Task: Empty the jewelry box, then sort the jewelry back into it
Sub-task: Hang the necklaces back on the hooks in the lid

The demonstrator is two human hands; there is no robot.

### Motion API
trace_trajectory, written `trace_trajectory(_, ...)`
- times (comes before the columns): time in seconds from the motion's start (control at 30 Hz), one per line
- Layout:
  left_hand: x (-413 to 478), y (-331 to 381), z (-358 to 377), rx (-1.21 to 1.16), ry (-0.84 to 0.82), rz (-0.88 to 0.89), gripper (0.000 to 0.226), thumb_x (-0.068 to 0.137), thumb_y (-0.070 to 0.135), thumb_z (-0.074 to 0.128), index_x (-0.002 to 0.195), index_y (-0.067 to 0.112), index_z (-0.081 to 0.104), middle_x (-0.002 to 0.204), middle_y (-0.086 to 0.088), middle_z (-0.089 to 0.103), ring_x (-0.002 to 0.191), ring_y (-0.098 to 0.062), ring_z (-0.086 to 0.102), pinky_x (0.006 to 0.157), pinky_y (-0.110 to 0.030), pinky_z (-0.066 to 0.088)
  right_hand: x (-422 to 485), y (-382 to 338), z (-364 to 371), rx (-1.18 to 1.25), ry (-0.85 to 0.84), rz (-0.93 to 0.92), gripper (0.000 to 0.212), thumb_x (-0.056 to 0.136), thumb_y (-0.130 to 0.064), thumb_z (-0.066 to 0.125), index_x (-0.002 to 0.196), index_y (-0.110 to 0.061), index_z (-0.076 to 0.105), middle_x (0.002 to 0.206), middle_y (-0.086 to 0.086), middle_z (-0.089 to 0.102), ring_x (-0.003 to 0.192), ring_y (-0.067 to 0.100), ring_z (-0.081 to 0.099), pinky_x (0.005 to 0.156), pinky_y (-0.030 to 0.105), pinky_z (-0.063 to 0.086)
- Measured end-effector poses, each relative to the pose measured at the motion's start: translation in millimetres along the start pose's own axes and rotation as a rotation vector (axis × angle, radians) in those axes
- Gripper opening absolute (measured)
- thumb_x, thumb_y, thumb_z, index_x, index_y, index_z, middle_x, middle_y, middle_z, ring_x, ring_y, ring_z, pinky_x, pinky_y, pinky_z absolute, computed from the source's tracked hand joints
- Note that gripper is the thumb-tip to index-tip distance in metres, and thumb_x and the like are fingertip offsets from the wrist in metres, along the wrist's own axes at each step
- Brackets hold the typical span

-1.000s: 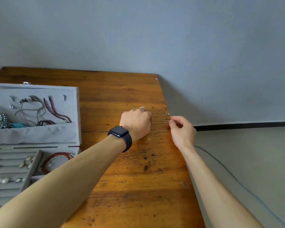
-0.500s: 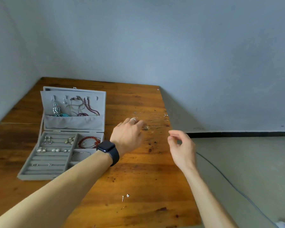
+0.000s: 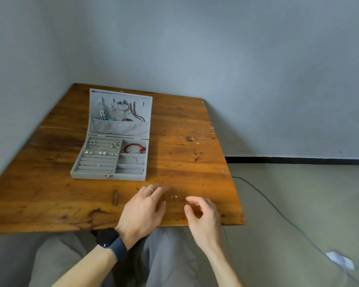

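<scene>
Wooden table [image 3: 50,199] in a corner of grey walls, w/ the open jewelry box [image 3: 108,176] on its left-middle part. Many pieces lie inside, e.g. a red bracelet [image 3: 134,148] and necklaces [image 3: 131,111] hanging in the lid.

Two tiny pieces [image 3: 173,197] (ear studs, I judge, but too small to be sure) lie on the bare wood near the front edge, between both hands and well apart from the box. The left hand [image 3: 143,210] has its fingers stretched out just beside them and holds nothing. The right hand [image 3: 204,218] is loosely bent, thumb and forefinger apart, nothing between.

Such studs are probably very light, hard and slippery – best pinched at the head w/ two fingertips. A thin chain [image 3: 204,132] at the far right edge looks limp and would tangle easily.

Nothing blocks the way to the studs, but the table edge is close – a push could send them to the floor, where a cable [image 3: 263,195] runs.
</scene>
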State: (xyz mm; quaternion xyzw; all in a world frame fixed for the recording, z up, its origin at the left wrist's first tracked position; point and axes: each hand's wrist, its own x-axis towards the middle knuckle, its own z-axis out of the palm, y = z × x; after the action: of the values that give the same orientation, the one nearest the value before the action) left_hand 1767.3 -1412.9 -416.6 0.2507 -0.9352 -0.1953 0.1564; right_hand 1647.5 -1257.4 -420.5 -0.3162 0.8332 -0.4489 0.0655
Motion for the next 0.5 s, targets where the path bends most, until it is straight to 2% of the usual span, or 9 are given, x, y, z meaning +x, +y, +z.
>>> trace_trajectory(0.07,-11,-3,7,0.04,-0.029,-0.011,0.048,0.099,0.045,0.049,0.145,0.034,0.044,0.149,0.008,0.047,0.137,-0.015,0.043,0.105,-0.031,0.045,-7,-1,5,-0.053,0.052,-0.032,0.017,0.087,-0.017,0.073,0.101,-0.027,0.073,0.103,-0.02,0.064,0.102,0.005,0.056,0.088,0.008,0.037)
trace_trajectory(0.13,-18,-6,12,0.092,-0.043,-0.008,0.052,0.101,0.047,0.042,0.15,0.03,0.04,0.158,0.005,0.036,0.148,-0.016,0.028,0.119,-0.033,0.022,-10,0,10,-0.096,0.074,-0.048,0.017,0.086,-0.017,0.074,0.101,-0.025,0.074,0.105,-0.015,0.064,0.103,0.009,0.055,0.091,0.014,0.038)
trace_trajectory(0.2,-23,-7,15,0.154,-0.038,0.011,0.054,0.103,0.048,0.034,0.153,0.027,0.037,0.16,0.004,0.031,0.15,-0.015,0.02,0.122,-0.034,0.01,-11,0,13,-0.141,0.08,-0.058,0.016,0.086,-0.018,0.074,0.101,-0.024,0.074,0.107,-0.011,0.064,0.105,0.012,0.054,0.093,0.024,0.042)
trace_trajectory(0.27,-26,-7,18,0.194,-0.035,0.02,0.054,0.105,0.047,0.029,0.154,0.026,0.033,0.161,0.003,0.028,0.151,-0.014,0.018,0.123,-0.036,0.007,-12,1,16,-0.178,0.106,-0.082,0.014,0.086,-0.019,0.074,0.1,-0.022,0.075,0.107,-0.009,0.064,0.104,0.014,0.054,0.093,0.029,0.044)
trace_trajectory(0.5,-26,-7,21,0.236,-0.066,0.013,0.057,0.105,0.048,0.017,0.157,0.027,0.02,0.164,0.004,0.018,0.153,-0.014,0.008,0.122,-0.036,-0.001,-7,3,22,-0.259,0.123,-0.082,0.015,0.087,-0.025,0.072,0.102,-0.024,0.073,0.107,-0.008,0.064,0.102,0.016,0.052,0.089,0.033,0.045)
